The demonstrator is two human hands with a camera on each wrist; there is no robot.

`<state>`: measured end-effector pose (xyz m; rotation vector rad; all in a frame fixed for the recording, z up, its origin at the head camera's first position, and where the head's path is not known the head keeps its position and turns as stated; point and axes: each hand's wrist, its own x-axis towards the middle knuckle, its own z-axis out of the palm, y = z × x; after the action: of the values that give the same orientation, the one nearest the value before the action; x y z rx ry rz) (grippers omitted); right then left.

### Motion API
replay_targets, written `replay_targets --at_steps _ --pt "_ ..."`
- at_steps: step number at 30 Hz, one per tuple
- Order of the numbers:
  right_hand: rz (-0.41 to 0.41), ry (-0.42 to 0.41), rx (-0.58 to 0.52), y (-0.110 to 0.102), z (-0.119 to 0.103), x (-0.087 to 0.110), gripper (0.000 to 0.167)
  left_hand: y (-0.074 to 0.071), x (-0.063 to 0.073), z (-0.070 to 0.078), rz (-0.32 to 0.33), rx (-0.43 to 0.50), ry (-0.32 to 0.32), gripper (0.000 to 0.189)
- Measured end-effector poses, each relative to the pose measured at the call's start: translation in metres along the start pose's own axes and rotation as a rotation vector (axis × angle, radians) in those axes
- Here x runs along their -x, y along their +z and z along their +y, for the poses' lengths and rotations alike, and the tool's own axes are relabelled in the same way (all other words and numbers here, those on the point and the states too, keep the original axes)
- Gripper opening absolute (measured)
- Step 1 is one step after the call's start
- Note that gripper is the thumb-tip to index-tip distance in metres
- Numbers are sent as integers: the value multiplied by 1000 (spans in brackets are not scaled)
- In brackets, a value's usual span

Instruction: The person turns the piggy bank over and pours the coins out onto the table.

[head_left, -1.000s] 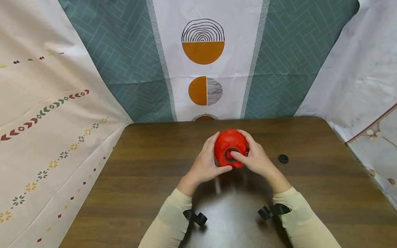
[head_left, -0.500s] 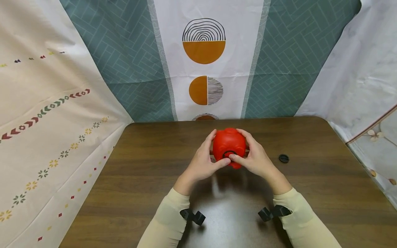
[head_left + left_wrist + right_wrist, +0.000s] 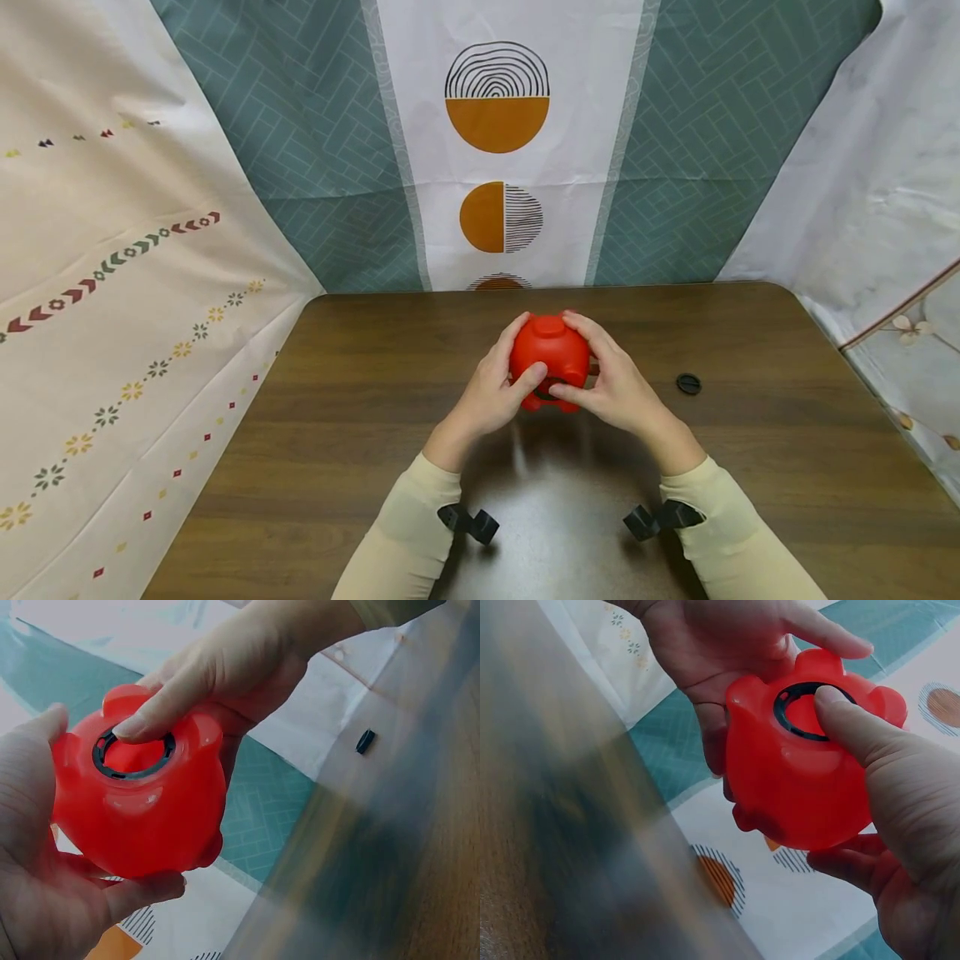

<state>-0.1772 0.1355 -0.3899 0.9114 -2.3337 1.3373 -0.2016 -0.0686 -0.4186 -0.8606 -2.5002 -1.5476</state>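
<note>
A round red piggy bank [image 3: 551,346] with stubby feet is held up over the table between both hands. On its underside is a round opening edged by a black ring [image 3: 135,775]. My left hand [image 3: 487,400] grips the left side, its thumb up in front near the opening. From the right, my right hand [image 3: 618,392] holds the bank, and its thumb lies over the edge of the opening in the right wrist view. Red plastic shows through the ring. A small black round plug [image 3: 688,384] lies on the table to the right, apart from both hands.
The brown wooden table [image 3: 337,467] stretches around the hands. Behind it hangs a green and white patterned cloth [image 3: 517,167], with pale cloths at the left and right. Black camera mounts [image 3: 468,523] sit on both wrists.
The piggy bank has turned in the hands, so its opening now tips down toward the person. My left thumb has moved up across its front. The black plug stays where it was.
</note>
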Motion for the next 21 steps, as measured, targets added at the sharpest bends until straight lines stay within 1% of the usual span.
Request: replay_targets --at_steps 3,6,7,9,13,14,16,19,21 --pt "1 -5 -36 0 1 0 82 1 -1 -1 13 20 17 71" --pt "0 23 -56 1 2 1 82 2 -1 -1 22 40 23 71" --pt "3 28 -55 2 7 2 84 2 -1 -1 27 46 25 71" --pt "3 45 -54 3 10 2 84 -2 1 11 26 60 24 71" --pt "2 65 -76 9 30 4 92 -9 4 35 20 98 29 69" --pt "0 79 -79 9 30 4 94 -11 5 40 19 104 31 69" --pt "0 109 -91 11 37 5 100 -11 5 39 27 111 41 69" --pt "-3 170 -110 11 39 5 107 -10 5 38 49 115 58 70" --pt "-3 214 -118 10 38 5 109 -6 3 28 65 124 69 71"
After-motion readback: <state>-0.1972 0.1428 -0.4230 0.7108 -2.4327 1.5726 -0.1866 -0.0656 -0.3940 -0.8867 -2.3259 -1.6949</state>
